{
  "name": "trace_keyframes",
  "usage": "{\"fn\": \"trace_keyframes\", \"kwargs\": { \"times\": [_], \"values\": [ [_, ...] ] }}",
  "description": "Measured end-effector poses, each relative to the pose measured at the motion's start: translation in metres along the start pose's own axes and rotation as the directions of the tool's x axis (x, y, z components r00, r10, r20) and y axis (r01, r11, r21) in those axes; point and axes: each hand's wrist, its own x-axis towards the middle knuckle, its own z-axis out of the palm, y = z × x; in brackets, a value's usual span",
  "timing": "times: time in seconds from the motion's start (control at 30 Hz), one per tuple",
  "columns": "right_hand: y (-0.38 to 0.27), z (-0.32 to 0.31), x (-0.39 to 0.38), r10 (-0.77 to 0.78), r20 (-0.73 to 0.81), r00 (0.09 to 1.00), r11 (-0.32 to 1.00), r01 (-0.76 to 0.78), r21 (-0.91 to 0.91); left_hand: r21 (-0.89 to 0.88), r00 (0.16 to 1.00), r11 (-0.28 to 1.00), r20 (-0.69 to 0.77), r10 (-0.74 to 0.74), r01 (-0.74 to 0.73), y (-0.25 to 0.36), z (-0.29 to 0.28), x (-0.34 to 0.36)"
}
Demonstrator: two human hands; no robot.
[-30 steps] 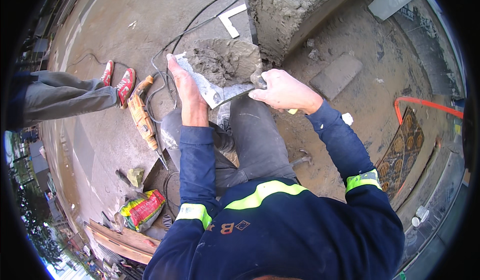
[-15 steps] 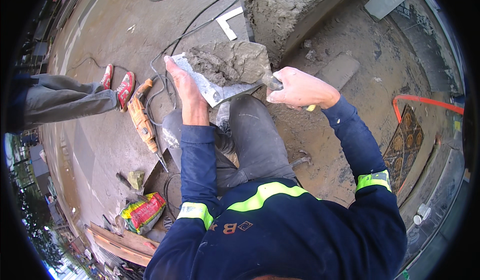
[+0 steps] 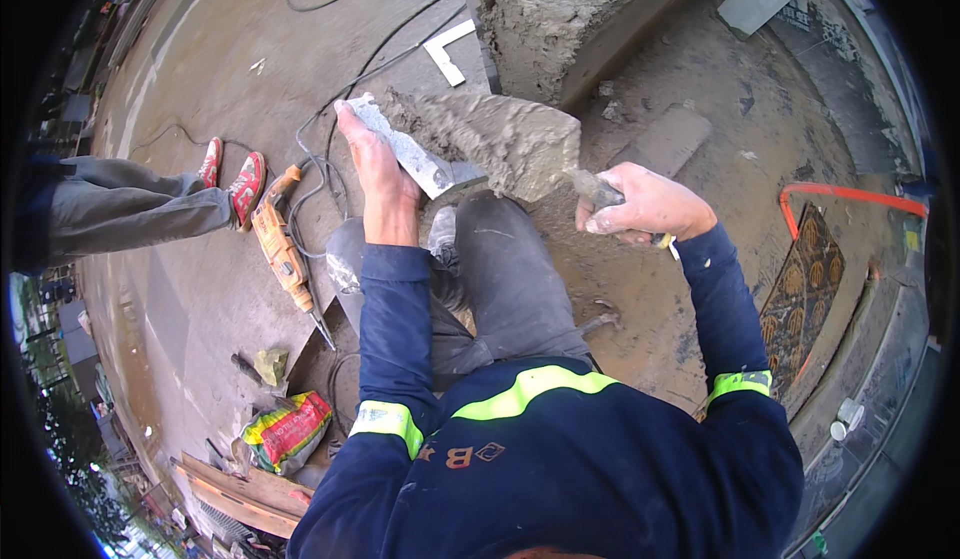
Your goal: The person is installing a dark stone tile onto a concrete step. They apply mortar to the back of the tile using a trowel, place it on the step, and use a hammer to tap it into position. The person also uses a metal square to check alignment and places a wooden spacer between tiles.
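My left hand (image 3: 378,174) grips a pale grey stone slab (image 3: 412,156) by its left end, above my knees. In my right hand (image 3: 650,202) is the handle of a trowel (image 3: 597,190), its blade reaching left over the slab. Wet grey mortar (image 3: 510,144) coats the blade and covers part of the slab, so I cannot tell where the metal touches the stone. The fingers of my right hand are wrapped round the handle.
An orange power drill (image 3: 280,244) lies left of my knees, near black cable. Beyond it stands a person in red shoes (image 3: 246,189). A mortar-covered block (image 3: 530,34) rises ahead, beside a white L-shaped piece (image 3: 446,54). A colourful bag (image 3: 287,431) lies lower left.
My right hand has drawn the trowel to the right and slightly down, shifting its mortar-coated blade across the slab. My left hand has stayed almost in place.
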Motion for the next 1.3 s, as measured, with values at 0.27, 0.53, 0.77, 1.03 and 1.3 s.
{"fn": "trace_keyframes", "kwargs": {
  "times": [0.27,0.53,0.77,1.03,1.3],
  "values": [
    [0.088,0.023,-0.065,0.028,-0.356,0.934,0.899,0.132,0.417,-0.241,0.951,0.955,0.294,-0.095,0.170,-0.010,0.043,0.011],
    [0.165,0.043,-0.086,0.174,-0.496,0.851,0.790,0.180,0.587,0.095,0.928,0.988,0.343,-0.146,0.120,-0.024,0.085,0.015],
    [0.236,0.055,-0.067,0.250,-0.572,0.781,0.708,0.255,0.659,0.231,0.884,0.968,0.428,-0.188,0.094,-0.037,0.119,0.036],
    [0.326,0.047,0.008,0.354,-0.682,0.640,0.538,0.457,0.708,0.310,0.883,0.947,0.417,-0.217,0.086,-0.046,0.136,0.038],
    [0.352,0.007,0.119,0.390,-0.734,0.556,0.621,0.430,0.655,0.345,0.884,0.937,0.419,-0.209,0.058,-0.049,0.138,0.041]
  ]
}}
